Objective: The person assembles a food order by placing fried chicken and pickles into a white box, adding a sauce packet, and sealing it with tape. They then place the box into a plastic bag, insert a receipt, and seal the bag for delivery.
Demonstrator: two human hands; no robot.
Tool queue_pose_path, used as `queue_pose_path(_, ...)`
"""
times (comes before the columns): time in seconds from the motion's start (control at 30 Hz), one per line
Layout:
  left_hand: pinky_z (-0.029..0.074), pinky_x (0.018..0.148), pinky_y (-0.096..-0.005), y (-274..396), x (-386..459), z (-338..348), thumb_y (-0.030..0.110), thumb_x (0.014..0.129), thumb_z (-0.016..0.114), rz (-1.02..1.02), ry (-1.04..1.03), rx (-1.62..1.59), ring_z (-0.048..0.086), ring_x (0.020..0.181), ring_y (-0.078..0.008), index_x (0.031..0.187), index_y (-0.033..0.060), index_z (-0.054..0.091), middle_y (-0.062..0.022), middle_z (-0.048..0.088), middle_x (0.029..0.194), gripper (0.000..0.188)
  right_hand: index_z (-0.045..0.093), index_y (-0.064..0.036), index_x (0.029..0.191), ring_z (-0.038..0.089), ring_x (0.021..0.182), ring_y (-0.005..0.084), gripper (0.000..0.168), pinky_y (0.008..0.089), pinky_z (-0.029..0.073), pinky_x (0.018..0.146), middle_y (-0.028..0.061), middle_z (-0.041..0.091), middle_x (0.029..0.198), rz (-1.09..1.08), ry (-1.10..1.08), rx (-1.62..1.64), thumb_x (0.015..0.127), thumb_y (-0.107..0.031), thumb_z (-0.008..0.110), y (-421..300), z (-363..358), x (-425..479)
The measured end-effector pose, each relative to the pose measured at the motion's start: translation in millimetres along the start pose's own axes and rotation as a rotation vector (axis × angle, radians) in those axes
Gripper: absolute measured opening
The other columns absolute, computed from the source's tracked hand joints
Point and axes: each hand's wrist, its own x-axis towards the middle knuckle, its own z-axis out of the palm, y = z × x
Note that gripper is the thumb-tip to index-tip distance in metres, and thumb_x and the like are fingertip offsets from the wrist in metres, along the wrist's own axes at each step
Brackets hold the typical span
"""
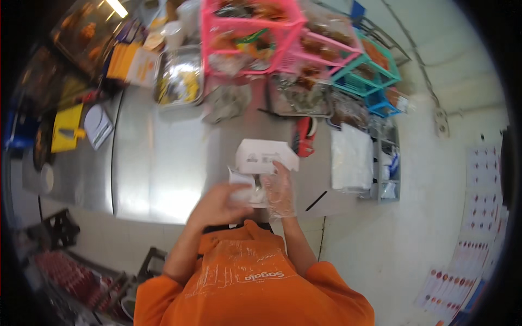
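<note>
A white cardboard box (265,155) with printed marks on its raised lid or flap lies before me on the steel table (163,150), close to its front edge. My right hand (280,191), in a clear plastic glove, touches the box at its right side, fingers over the printed panel. My left hand (222,203), looking bare and blurred by motion, is at the box's left side by a white side flap (241,177). Whether it grips the flap cannot be made out. Something whitish shows inside the box between the hands, partly hidden.
A red tape dispenser (305,138) lies beyond the box; a black pen (316,201) is at right. White plastic bags (351,157) sit further right. Metal trays (179,77) and pink baskets (253,36) line the back. At left are a kitchen scale (98,125) and a yellow board with a knife (67,128).
</note>
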Motion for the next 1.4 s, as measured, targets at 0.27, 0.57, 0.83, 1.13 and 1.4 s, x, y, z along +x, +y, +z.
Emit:
queue_pose_path(0.27, 0.051, 0.073, -0.0404, 15.4, 100.5, 99.7, 0.022, 0.082, 0.068, 0.077, 0.019, 0.206, 0.065, 0.079, -0.0369, 0.091, 0.0063, 0.072, -0.0200, 0.067, 0.082, 0.018, 0.044, 0.006, 0.134, 0.055, 0.118, 0.0418, 0.065, 0.0426, 0.043, 0.100, 0.0299, 0.055, 0.126, 0.012, 0.088, 0.144, 0.088, -0.035, 0.066, 36.9, -50.6, 119.7)
queue_pose_path(0.57, 0.052, 0.077, -0.0372, -0.7, 123.6, 106.5, 0.012, 0.084, 0.066, -0.262, 0.484, 0.204, 0.067, 0.088, -0.0337, 0.099, 0.0038, 0.071, -0.0189, 0.070, 0.090, 0.017, 0.068, -0.001, 0.105, 0.066, 0.092, 0.0386, 0.051, 0.0438, 0.051, 0.083, 0.0210, 0.070, 0.091, 0.238, 0.206, -0.042, 0.079, -0.045, 0.066, 195.9, -59.9, 387.9)
queue_pose_path(0.83, 0.052, 0.079, -0.0366, 13.2, 163.9, 71.8, 0.007, 0.085, 0.063, -0.414, 0.777, 0.410, 0.068, 0.087, -0.0336, 0.103, 0.0027, 0.070, -0.0191, 0.070, 0.092, 0.020, 0.069, -0.001, 0.091, 0.064, 0.072, 0.0217, 0.035, 0.0341, 0.050, 0.068, 0.0090, 0.070, 0.081, 0.209, 0.222, 0.493, 0.081, -0.034, 0.073, 291.3, -14.1, 432.9)
queue_pose_path(1.13, 0.046, 0.089, -0.0452, 86.1, 383.8, 56.1, 0.024, 0.083, 0.071, 0.132, 0.358, 0.783, 0.057, 0.103, -0.0388, 0.120, 0.0084, 0.062, -0.0200, 0.062, 0.108, 0.041, 0.067, 0.001, 0.097, 0.057, 0.080, 0.0105, 0.012, 0.0271, 0.048, 0.073, 0.0000, 0.064, 0.083, -0.092, -0.541, 0.591, 0.092, -0.010, 0.063, 226.6, -212.9, 382.7)
queue_pose_path(1.4, 0.044, 0.089, -0.0464, 173.3, 463.2, 89.5, 0.050, 0.073, 0.075, 0.448, -0.298, 0.765, 0.056, 0.102, -0.0374, 0.109, 0.0059, 0.066, -0.0195, 0.062, 0.095, 0.058, 0.064, -0.001, 0.093, 0.060, 0.076, 0.0321, 0.021, 0.0371, 0.047, 0.070, 0.0158, 0.064, 0.082, -0.503, -0.910, 0.165, 0.094, -0.020, 0.055, 132.4, -332.2, 350.5)
